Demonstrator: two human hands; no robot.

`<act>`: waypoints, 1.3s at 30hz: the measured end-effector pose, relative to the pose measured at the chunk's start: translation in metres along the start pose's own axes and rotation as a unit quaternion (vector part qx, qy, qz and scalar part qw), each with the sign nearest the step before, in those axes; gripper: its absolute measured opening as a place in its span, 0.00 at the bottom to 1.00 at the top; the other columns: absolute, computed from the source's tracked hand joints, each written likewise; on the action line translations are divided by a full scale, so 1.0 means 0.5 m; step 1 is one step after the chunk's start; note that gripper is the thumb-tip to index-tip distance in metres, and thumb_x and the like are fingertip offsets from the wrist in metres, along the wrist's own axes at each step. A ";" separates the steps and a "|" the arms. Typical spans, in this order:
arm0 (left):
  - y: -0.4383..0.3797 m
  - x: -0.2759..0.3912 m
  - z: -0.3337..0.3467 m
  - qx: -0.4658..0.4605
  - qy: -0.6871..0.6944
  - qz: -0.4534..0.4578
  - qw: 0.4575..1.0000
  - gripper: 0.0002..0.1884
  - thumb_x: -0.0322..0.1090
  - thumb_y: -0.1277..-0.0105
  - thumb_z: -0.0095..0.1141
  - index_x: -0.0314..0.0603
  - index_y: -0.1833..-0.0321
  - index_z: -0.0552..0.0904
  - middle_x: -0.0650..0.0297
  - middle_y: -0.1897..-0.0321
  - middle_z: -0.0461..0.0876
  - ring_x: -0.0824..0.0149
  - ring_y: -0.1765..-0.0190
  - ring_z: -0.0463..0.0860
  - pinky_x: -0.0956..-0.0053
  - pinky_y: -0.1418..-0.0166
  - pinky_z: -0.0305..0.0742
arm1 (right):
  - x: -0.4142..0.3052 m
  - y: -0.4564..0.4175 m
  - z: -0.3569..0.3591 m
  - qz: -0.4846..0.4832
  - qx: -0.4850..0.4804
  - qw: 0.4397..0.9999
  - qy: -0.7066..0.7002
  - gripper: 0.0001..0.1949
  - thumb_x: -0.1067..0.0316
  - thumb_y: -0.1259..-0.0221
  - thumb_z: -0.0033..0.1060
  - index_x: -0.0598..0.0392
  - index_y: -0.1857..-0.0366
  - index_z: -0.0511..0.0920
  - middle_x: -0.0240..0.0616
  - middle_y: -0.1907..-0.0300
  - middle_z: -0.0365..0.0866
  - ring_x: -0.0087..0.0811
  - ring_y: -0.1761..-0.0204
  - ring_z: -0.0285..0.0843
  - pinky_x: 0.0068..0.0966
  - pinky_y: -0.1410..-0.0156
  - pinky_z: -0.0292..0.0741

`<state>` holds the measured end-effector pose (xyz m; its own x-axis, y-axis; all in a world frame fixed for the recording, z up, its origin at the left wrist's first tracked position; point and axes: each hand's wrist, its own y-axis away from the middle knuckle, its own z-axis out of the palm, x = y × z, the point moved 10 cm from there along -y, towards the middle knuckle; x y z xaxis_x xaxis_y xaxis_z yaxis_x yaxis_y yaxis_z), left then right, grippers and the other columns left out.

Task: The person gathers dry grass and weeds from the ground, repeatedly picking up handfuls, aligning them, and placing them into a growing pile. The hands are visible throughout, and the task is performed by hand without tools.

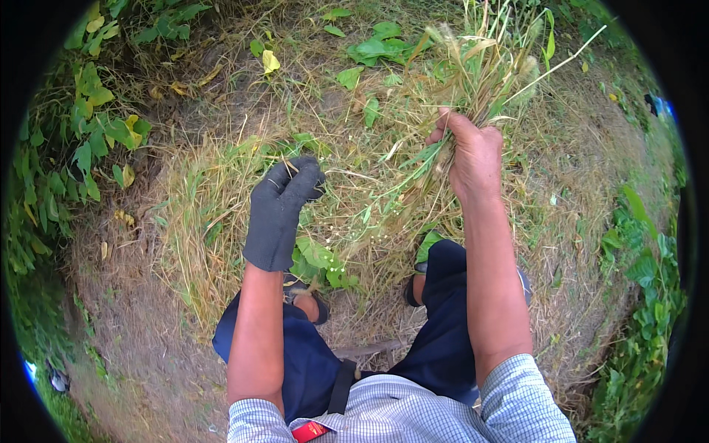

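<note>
My right hand (477, 155), bare, grips a bunch of uprooted grass and weeds (482, 72) around its stems. Seed heads and dry blades fan out above the fist, and leafy green stems with small white flowers (382, 205) trail below it. My left hand (288, 205) wears a dark grey knit glove. Its fingers are curled against the thumb, with thin dry grass strands (290, 166) showing between them. Below both hands lies a loose pile of cut grass (205, 205), mixed green and straw-coloured. The left fingertips are partly turned out of sight.
My feet in dark sandals (318, 310) stand at the pile's near edge, knees bent. A wooden stick or handle (371, 349) lies low between my legs. Leafy vines (94, 138) border the left, and broad-leaved plants (645, 271) the right. Detached green leaves (382, 47) lie ahead.
</note>
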<state>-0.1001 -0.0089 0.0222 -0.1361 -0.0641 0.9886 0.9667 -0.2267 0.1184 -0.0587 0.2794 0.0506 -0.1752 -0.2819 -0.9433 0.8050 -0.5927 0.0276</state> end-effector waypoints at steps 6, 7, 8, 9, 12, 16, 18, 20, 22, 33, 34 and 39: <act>0.007 -0.013 0.017 -0.014 0.034 -0.023 0.999 0.17 0.36 0.35 0.63 0.34 0.46 0.81 0.62 0.57 0.84 0.72 0.56 0.82 0.74 0.50 0.77 | 0.068 0.036 0.066 0.069 -0.094 0.990 0.079 0.05 0.71 0.44 0.61 0.62 0.71 0.81 0.36 0.77 0.80 0.25 0.76 0.75 0.24 0.70 0.71; 0.009 -0.007 0.025 -0.030 0.021 -0.010 0.999 0.18 0.36 0.35 0.63 0.34 0.46 0.81 0.62 0.56 0.84 0.72 0.56 0.81 0.75 0.50 0.77 | 0.078 0.042 0.073 0.083 -0.108 0.985 0.101 0.05 0.71 0.44 0.61 0.62 0.71 0.81 0.36 0.77 0.80 0.25 0.76 0.75 0.24 0.70 0.71; 0.012 -0.006 0.031 -0.040 0.002 -0.009 0.999 0.18 0.36 0.35 0.63 0.34 0.46 0.81 0.62 0.56 0.84 0.72 0.56 0.81 0.75 0.50 0.77 | 0.090 0.048 0.082 0.099 -0.124 0.980 0.123 0.05 0.71 0.44 0.60 0.62 0.71 0.81 0.36 0.77 0.80 0.25 0.76 0.75 0.25 0.69 0.71; 0.015 -0.005 0.037 -0.048 -0.018 -0.009 0.999 0.18 0.36 0.35 0.64 0.34 0.46 0.81 0.62 0.56 0.84 0.72 0.56 0.81 0.76 0.50 0.77 | 0.103 0.056 0.092 0.115 -0.141 0.973 0.145 0.05 0.71 0.44 0.60 0.62 0.71 0.81 0.36 0.77 0.80 0.25 0.75 0.75 0.25 0.69 0.71; 0.020 -0.005 0.047 -0.055 -0.041 -0.015 0.998 0.18 0.37 0.35 0.64 0.33 0.46 0.81 0.62 0.57 0.84 0.73 0.55 0.80 0.76 0.50 0.76 | 0.126 0.081 0.129 0.132 -0.187 0.964 0.136 0.06 0.71 0.43 0.59 0.62 0.72 0.81 0.35 0.77 0.80 0.25 0.74 0.76 0.25 0.68 0.71; 0.020 -0.011 0.054 -0.064 -0.053 -0.021 0.996 0.18 0.38 0.34 0.63 0.33 0.46 0.81 0.63 0.59 0.83 0.74 0.56 0.79 0.77 0.50 0.74 | 0.143 0.111 0.157 0.142 -0.254 0.933 0.209 0.05 0.73 0.46 0.56 0.62 0.72 0.81 0.35 0.77 0.80 0.26 0.74 0.76 0.26 0.67 0.71; 0.016 -0.008 0.062 -0.086 -0.058 -0.003 0.995 0.18 0.40 0.32 0.59 0.31 0.47 0.80 0.63 0.60 0.83 0.73 0.59 0.79 0.76 0.51 0.74 | 0.150 0.125 0.174 0.151 -0.275 0.926 0.208 0.06 0.75 0.48 0.53 0.63 0.71 0.81 0.36 0.76 0.81 0.26 0.74 0.76 0.26 0.66 0.72; 0.013 -0.018 0.063 -0.098 -0.049 -0.023 0.994 0.17 0.39 0.31 0.58 0.31 0.48 0.80 0.64 0.61 0.83 0.74 0.60 0.79 0.76 0.52 0.73 | 0.150 0.139 0.195 0.151 -0.298 0.927 0.169 0.05 0.72 0.49 0.56 0.61 0.74 0.81 0.34 0.77 0.80 0.24 0.75 0.73 0.24 0.68 0.68; 0.013 -0.029 0.059 -0.085 -0.012 -0.047 0.995 0.14 0.37 0.32 0.58 0.32 0.51 0.81 0.64 0.63 0.83 0.74 0.61 0.79 0.77 0.54 0.73 | 0.150 0.154 0.210 0.160 -0.325 0.924 0.122 0.05 0.72 0.49 0.57 0.62 0.73 0.81 0.34 0.76 0.80 0.23 0.74 0.73 0.24 0.68 0.68; 0.010 -0.043 0.037 -0.043 0.088 -0.069 0.993 0.16 0.34 0.37 0.61 0.32 0.50 0.81 0.61 0.60 0.84 0.70 0.59 0.81 0.76 0.53 0.75 | 0.172 0.166 0.210 0.193 -0.327 0.922 0.083 0.09 0.71 0.45 0.60 0.64 0.64 0.82 0.35 0.72 0.82 0.23 0.72 0.75 0.24 0.66 0.70; 0.007 -0.044 0.031 -0.032 0.093 -0.060 0.993 0.15 0.34 0.37 0.62 0.31 0.50 0.81 0.61 0.60 0.84 0.70 0.59 0.81 0.76 0.52 0.75 | 0.172 0.163 0.204 0.194 -0.317 0.924 0.087 0.09 0.71 0.45 0.60 0.64 0.63 0.82 0.35 0.71 0.82 0.22 0.71 0.74 0.24 0.66 0.70; -0.004 -0.052 0.018 -0.028 0.081 -0.059 0.995 0.16 0.31 0.37 0.62 0.30 0.49 0.80 0.59 0.57 0.84 0.69 0.57 0.82 0.75 0.50 0.76 | 0.161 0.156 0.200 0.181 -0.306 0.930 0.091 0.10 0.73 0.45 0.63 0.64 0.60 0.82 0.35 0.68 0.83 0.24 0.68 0.77 0.25 0.61 0.73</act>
<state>-0.0965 0.0021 -0.0031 -0.2845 -0.1890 0.9399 0.9294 -0.2950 0.2220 -0.0669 0.1351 0.0100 0.2248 -0.2144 -0.9505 0.9741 0.0735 0.2138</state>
